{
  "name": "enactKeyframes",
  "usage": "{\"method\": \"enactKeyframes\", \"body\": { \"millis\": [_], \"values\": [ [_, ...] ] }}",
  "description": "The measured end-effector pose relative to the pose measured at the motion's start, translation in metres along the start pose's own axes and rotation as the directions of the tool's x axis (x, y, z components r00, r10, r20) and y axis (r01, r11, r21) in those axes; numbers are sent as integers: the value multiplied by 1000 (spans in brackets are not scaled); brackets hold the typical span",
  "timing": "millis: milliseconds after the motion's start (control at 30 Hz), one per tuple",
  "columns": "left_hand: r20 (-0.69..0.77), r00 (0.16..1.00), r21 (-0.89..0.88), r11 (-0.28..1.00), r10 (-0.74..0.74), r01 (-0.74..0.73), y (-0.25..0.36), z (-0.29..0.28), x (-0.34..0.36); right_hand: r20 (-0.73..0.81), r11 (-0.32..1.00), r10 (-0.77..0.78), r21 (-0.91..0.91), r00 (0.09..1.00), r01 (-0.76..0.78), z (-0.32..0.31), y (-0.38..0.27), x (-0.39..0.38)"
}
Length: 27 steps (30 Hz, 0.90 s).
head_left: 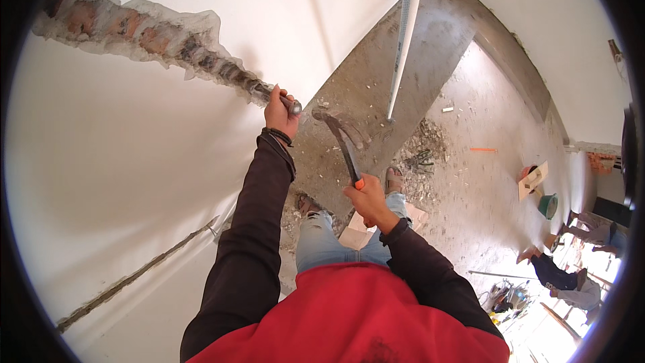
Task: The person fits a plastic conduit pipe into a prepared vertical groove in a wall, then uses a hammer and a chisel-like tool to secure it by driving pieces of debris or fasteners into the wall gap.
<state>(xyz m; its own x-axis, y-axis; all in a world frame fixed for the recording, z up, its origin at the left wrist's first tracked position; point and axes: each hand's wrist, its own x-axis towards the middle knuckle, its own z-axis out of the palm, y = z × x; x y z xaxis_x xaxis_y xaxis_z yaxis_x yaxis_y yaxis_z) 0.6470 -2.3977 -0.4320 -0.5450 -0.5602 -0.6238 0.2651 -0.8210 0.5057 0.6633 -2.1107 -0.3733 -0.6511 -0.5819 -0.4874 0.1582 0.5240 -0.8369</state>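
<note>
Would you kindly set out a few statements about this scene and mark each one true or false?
1. The left hand holds a chisel at the broken channel in the wall. True.
2. The right hand holds a paintbrush. False: that hand holds a hammer.
3. The hammer touches the chisel. False: they are apart.
4. Rubble lies on the floor. True.
5. The top worn here has a green front. False: it is red.

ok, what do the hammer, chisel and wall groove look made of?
Hammer: likely metal, from its dark, smooth shaft; bright orange grip band perhaps rubber or plastic.
Chisel: probably steel, grey with a dull sheen.
Wall groove: apparently brick and mortar; rough, reddish and grey.
</note>
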Motion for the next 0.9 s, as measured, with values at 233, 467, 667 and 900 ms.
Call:
{"method": "enactKeyframes", "body": {
  "millis": [233, 467, 667, 900],
  "values": [
    [-109, 969, -88, 969, 222, -232, -12, 16, 13, -38, 978, 94, 190, 995, -85, -20, -10, -12],
    [-358, 910, -330, 884, 209, -332, 0, 43, 42, -46, 968, -62, 242, 997, 71, -32, -6, -6],
    [-251, 939, -172, 943, 236, -283, -40, 45, 18, -33, 956, -129, 262, 991, 133, -43, -21, -4],
    [-303, 946, -169, 971, 114, -171, -24, 60, 8, -22, 954, -153, 256, 988, 153, -50, -22, -3]
  ]
}}
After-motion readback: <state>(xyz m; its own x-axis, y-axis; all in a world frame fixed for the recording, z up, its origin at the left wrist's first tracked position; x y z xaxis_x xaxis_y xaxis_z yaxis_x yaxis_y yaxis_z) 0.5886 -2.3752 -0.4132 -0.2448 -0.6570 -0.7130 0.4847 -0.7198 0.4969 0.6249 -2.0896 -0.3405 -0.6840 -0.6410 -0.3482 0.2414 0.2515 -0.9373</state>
